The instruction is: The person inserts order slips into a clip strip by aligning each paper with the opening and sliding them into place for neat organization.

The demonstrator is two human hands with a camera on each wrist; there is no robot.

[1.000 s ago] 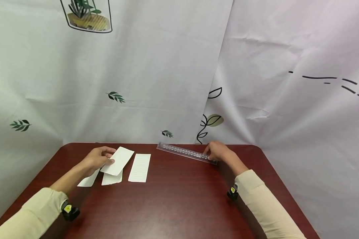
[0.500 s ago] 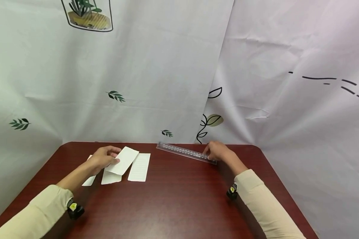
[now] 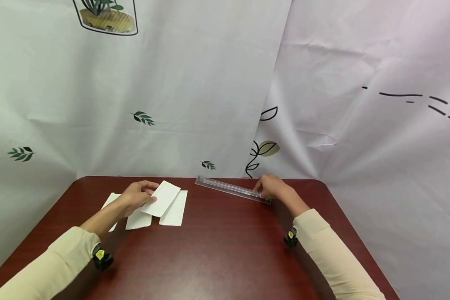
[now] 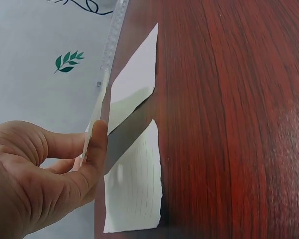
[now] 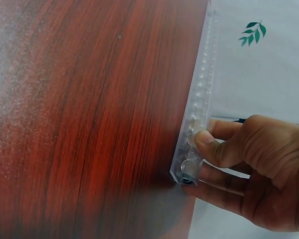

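Observation:
My left hand (image 3: 136,196) pinches a white paper slip (image 3: 165,199) between thumb and fingers. In the left wrist view this held slip (image 4: 96,112) shows edge-on, tilted over the others. Beneath and beside it on the table lie a lined slip (image 3: 178,210), a second slip (image 3: 138,221) with a torn-looking edge, and a third slip (image 3: 110,201) partly hidden by the left forearm. At the far edge of the table, my right hand (image 3: 273,187) holds the near end of a long clear plastic channel (image 3: 225,187). Round clear beads or bumps line the channel (image 5: 202,84), with the right thumb on top.
The dark red wood-grain table (image 3: 217,254) has rounded far corners. Directly behind it hangs a white curtain (image 3: 195,91) printed with leaves. Small black devices are strapped at the left wrist (image 3: 103,258) and the right wrist (image 3: 290,238).
My left hand has shifted right with the held paper slip, which now overlaps the lined slip. The right hand and the plastic channel have stayed in place.

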